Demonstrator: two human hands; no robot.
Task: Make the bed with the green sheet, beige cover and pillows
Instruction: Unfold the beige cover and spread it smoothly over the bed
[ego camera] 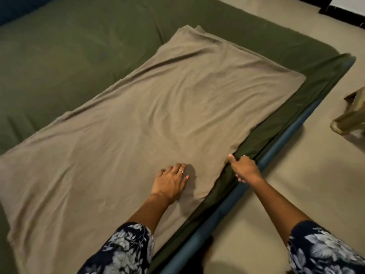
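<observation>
The green sheet [69, 56] covers the mattress and hangs over its near side. On top of it lies the beige cover [158, 107], folded into a long rectangle that runs diagonally along the bed's near edge, with soft wrinkles. My left hand [170, 181] rests flat on the cover near its edge, fingers spread, a ring on one finger. My right hand [244, 168] is at the cover's edge where it meets the green sheet, thumb out, fingers curled; whether it pinches cloth I cannot tell. No pillows are in view.
A blue bed frame rail [276, 155] runs along the near side. Beige floor [296, 184] lies to the right. A crumpled piece of cloth [349, 117] lies on the floor at the far right. A dark object [327, 4] stands at the top right.
</observation>
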